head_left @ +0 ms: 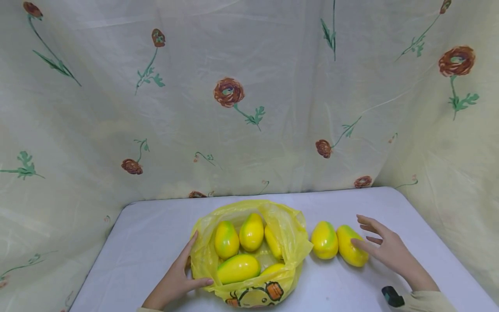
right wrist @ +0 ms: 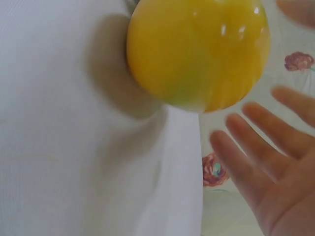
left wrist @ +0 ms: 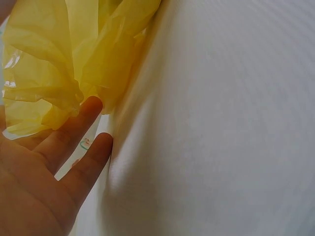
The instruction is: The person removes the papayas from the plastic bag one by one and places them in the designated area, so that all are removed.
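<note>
Head view: the outer mango is seen on the table, beside the inner mango, right of the yellow bag. Its glossy skin may prove slippery; a firm body is suggested, best gripped around the middle. The right hand is spread wide, nothing held; thumb contact cannot be confirmed. The thin bag, likely easily crumpled, is touched by the splayed left hand. One bagged mango is largely hidden by the bag's front wall.
</note>
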Demonstrator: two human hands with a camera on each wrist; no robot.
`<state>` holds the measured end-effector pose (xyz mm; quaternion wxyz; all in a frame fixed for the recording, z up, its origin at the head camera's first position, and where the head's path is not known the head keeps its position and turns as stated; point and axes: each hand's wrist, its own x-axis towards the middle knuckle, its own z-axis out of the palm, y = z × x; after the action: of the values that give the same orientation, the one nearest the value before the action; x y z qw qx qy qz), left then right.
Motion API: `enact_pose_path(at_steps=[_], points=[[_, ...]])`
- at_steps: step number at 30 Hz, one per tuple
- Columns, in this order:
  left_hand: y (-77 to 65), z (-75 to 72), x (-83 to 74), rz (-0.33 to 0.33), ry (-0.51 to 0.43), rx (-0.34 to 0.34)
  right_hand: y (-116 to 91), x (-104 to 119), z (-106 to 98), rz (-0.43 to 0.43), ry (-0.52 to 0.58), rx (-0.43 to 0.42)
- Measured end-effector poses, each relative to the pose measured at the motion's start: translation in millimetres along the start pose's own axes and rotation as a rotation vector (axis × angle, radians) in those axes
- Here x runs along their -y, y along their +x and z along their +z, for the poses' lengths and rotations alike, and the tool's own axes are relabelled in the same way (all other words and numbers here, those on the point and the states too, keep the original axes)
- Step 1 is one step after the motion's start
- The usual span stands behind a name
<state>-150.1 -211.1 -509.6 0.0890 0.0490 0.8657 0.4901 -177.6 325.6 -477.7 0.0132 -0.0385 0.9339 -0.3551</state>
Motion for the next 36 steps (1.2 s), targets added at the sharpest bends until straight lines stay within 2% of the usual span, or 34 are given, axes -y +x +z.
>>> enact_pose_path(at_steps=[5, 9, 21, 29, 36], points=[[0.4, -0.3, -0.5, 0.006, -0.011, 0.007, 1.8, 7.5, -2.3, 0.006, 0.007, -0.136], [-0.3, -0.8, -1.0, 0.010, -0.002, 0.004, 1.8, 16.2, -4.8, 0.012, 0.034, -0.177], [-1.1, -0.3, -1.7, 0.012, 0.017, -0.002, -0.8, 48.4, -10.2, -0.077, 0.089, -0.168], [-0.7, -0.7, -2.0, 0.002, 0.013, 0.003, 3.6, 75.9, -5.5, -0.084, 0.104, -0.127], [-1.0, -0.3, -0.9, 0.011, 0.017, 0.001, 7.1, 92.0, -0.6, -0.158, 0.108, -0.112]])
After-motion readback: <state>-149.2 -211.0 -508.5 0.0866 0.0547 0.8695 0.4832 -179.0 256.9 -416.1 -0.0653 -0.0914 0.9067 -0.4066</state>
